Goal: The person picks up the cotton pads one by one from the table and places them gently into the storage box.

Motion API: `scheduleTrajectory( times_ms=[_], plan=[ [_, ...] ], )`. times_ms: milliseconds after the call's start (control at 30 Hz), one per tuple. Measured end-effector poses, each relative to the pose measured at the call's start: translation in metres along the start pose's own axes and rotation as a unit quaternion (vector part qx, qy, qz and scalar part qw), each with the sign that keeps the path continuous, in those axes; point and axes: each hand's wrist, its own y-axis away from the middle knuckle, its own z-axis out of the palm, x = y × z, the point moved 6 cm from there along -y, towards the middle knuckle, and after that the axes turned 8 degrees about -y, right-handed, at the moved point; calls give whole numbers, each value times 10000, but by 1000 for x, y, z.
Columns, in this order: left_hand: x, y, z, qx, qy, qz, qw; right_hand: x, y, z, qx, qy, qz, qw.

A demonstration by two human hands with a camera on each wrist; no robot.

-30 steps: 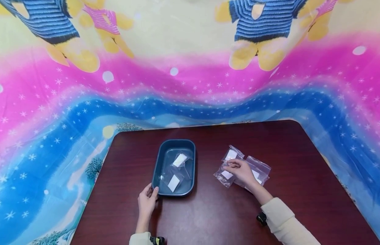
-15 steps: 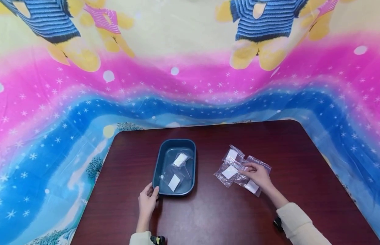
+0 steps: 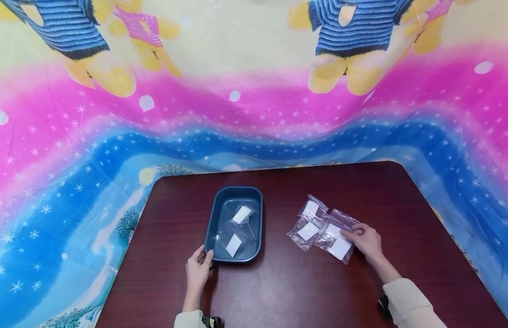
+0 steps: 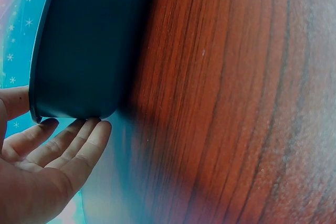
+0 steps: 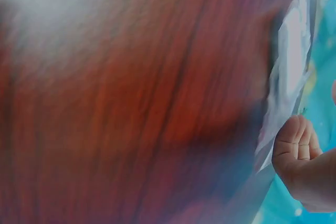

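Picking from the pile of clear plastic bags with white rectangles [image 3: 328, 233] seems the step in hand, calling next for a thin edge pinch; they lie just left of the curled right hand [image 3: 369, 242], its grip unclear, and right of the dark teal rectangular tray [image 3: 226, 210]; the left hand [image 3: 198, 269] pinches its near left corner

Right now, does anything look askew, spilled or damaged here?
Mildly: the clear plastic zip bags with white inserts lie overlapped at mixed angles on the dark reddish wooden table, an untidy pile. Similar bags in the dark teal rectangular tray are askew too. No spill or damage shows.
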Motion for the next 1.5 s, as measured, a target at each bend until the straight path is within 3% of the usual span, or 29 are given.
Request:
scheduleTrajectory(
  times_ms=[233,367,633,733,833,1000,1233,1367,1500],
  plan=[
    [-2,1,0,-31,28,7,10000,14,5,-13,424,-4,313,9986],
    [-3,1,0,-49,48,7,10000,19,4,-14,402,-136,506,9978],
    [-1,1,0,-49,79,30,10000,23,2,-11,315,-970,957,9902],
    [-1,1,0,-45,82,28,10000,23,1,-10,375,-1678,1172,9781],
    [-1,1,0,-40,83,20,10000,22,1,-8,327,-2516,1385,9573],
    [0,1,0,-41,73,21,10000,33,-11,-5,409,-3432,1219,9304],
    [0,1,0,-46,98,12,9999,75,-46,7,643,-3929,658,9150],
    [1,1,0,-44,92,27,9999,81,-58,12,548,-4422,522,8937],
    [1,0,0,-14,48,32,10000,79,-65,14,530,-4516,384,8898]
  ],
)
